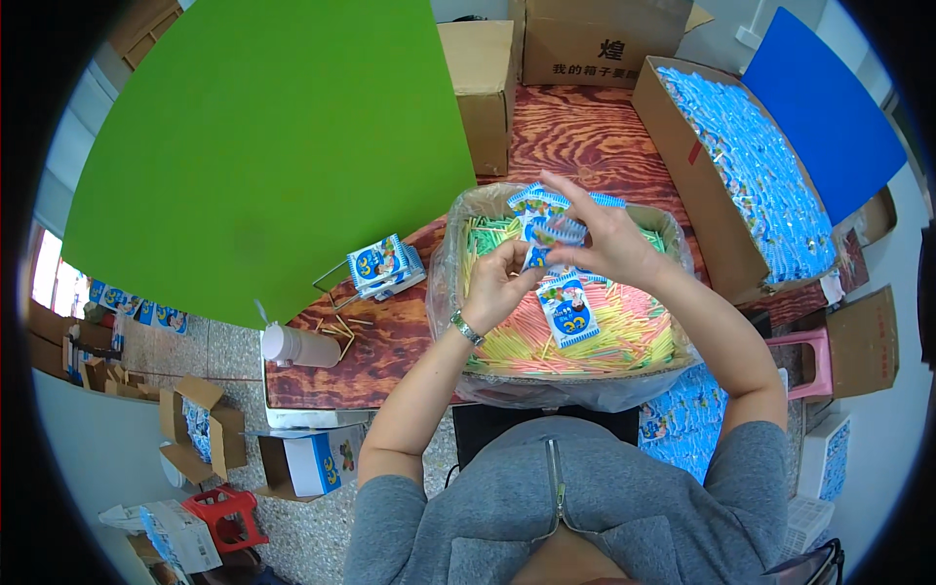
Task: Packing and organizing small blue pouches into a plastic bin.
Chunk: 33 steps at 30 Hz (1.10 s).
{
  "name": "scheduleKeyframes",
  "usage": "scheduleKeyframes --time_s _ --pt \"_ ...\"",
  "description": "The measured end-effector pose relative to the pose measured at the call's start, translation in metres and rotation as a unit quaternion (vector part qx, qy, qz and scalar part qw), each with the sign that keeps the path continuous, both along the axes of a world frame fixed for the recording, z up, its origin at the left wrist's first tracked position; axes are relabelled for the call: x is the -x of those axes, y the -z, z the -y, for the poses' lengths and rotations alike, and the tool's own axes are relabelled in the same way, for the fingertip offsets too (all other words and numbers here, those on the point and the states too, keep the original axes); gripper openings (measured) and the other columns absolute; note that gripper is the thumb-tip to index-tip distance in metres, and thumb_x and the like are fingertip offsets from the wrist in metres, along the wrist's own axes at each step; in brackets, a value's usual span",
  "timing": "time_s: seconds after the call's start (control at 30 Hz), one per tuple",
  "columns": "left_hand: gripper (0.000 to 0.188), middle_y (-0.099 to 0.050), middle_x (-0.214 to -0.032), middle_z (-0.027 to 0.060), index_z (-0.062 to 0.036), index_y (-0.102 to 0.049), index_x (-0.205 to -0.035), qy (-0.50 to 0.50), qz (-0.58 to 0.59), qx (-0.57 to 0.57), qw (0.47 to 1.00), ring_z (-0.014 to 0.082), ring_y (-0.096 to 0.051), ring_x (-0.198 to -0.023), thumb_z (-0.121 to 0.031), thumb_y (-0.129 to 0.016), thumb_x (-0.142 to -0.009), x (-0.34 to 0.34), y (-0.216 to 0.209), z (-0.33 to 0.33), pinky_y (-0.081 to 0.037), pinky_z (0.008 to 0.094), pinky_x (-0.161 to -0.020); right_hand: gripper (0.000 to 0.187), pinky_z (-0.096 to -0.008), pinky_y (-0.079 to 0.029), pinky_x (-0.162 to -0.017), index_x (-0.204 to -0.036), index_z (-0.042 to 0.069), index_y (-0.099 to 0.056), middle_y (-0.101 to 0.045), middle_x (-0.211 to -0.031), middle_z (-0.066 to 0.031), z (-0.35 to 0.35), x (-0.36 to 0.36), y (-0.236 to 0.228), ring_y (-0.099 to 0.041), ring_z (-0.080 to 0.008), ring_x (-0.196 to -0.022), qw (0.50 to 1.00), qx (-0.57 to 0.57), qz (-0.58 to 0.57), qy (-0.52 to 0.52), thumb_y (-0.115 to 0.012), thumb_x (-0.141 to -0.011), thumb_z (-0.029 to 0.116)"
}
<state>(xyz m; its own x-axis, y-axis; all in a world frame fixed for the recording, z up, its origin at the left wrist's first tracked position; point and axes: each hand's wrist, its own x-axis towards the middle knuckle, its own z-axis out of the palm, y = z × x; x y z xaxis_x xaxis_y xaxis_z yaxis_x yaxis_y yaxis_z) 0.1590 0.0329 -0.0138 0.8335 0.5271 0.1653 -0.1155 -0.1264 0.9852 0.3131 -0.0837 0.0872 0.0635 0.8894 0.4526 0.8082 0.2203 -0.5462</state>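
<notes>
In front of me my left hand (499, 288) pinches the lower edge of a small blue-and-white packet (556, 232). The fingers of my right hand (616, 242) close on the same packet from the other side, with the index finger raised. Below both hands stands a carton (682, 363) lined with clear plastic, full of thin pink, yellow and green sticks (517, 336). Another packet (569, 310) lies on the sticks just under my hands. More packets (538, 200) rest behind the held one, partly hidden by my fingers.
Left of the carton, a packet stack (382, 265) sits by a wire stand, near loose sticks (343, 331) and a pale pink bottle (300, 346). A large green panel (273, 146) rises at left. A long carton of packets (746, 166) lies at right, beside a blue panel (829, 112).
</notes>
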Motion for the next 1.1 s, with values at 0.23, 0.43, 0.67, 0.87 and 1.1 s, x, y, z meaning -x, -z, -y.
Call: scheduleKeyframes --time_s 0.23,0.43,0.67,0.87,1.1 --pt "0.016 -0.069 -0.088 0.0040 0.0033 -0.061 -0.099 0.038 -0.019 -0.013 0.999 0.0066 -0.063 -0.077 -0.003 -0.069 -0.087 -0.012 0.020 0.008 -0.052 0.0213 -0.068 0.062 -0.0313 -0.050 -0.066 -0.140 0.009 -0.043 -0.067 -0.087 -0.0127 0.019 -0.026 0.014 -0.068 -0.0168 -0.075 0.992 0.045 -0.112 0.044 -0.070 -0.084 0.007" --pt "0.025 -0.069 -0.088 0.0030 0.0018 -0.063 -0.114 0.027 -0.066 -0.051 0.996 0.0073 -0.063 -0.081 -0.015 -0.059 -0.096 -0.017 0.047 0.008 -0.052 0.0232 -0.070 0.035 -0.0345 -0.054 -0.069 -0.124 0.006 -0.054 -0.071 -0.092 -0.0139 0.032 -0.069 0.064 -0.072 -0.0216 -0.080 0.972 0.114 -0.187 0.084 -0.062 -0.090 0.010" --pt "0.024 -0.069 -0.095 0.0175 0.0020 -0.064 -0.107 -0.028 -0.156 -0.347 0.924 0.0245 -0.070 -0.078 -0.009 -0.065 -0.086 -0.001 0.040 0.012 -0.055 0.0338 -0.069 0.037 -0.0396 -0.053 -0.074 -0.117 0.016 -0.059 -0.062 -0.101 -0.0086 0.025 -0.080 0.101 -0.062 -0.0265 -0.096 0.940 0.021 0.281 0.191 -0.069 -0.082 0.021" --pt "0.026 -0.069 -0.096 0.0188 0.0023 -0.064 -0.106 -0.012 -0.124 -0.309 0.943 0.0290 -0.069 -0.080 -0.007 -0.065 -0.082 -0.002 0.049 0.014 -0.054 0.0382 -0.069 0.031 -0.0421 -0.053 -0.069 -0.095 0.009 -0.062 -0.062 -0.095 -0.0088 0.015 -0.033 0.107 -0.064 -0.0304 -0.086 0.939 0.229 0.232 0.114 -0.074 -0.078 0.033" --pt "0.028 -0.068 -0.087 0.0209 0.0028 -0.063 -0.106 0.000 -0.126 -0.266 0.956 0.0337 -0.068 -0.079 -0.007 -0.065 -0.080 0.000 0.042 0.019 -0.053 0.0417 -0.071 0.027 -0.0453 -0.051 -0.070 -0.085 0.005 -0.061 -0.063 -0.086 -0.0120 0.021 -0.035 0.114 -0.064 -0.0328 -0.084 0.946 0.256 0.175 0.094 -0.073 -0.079 0.029"
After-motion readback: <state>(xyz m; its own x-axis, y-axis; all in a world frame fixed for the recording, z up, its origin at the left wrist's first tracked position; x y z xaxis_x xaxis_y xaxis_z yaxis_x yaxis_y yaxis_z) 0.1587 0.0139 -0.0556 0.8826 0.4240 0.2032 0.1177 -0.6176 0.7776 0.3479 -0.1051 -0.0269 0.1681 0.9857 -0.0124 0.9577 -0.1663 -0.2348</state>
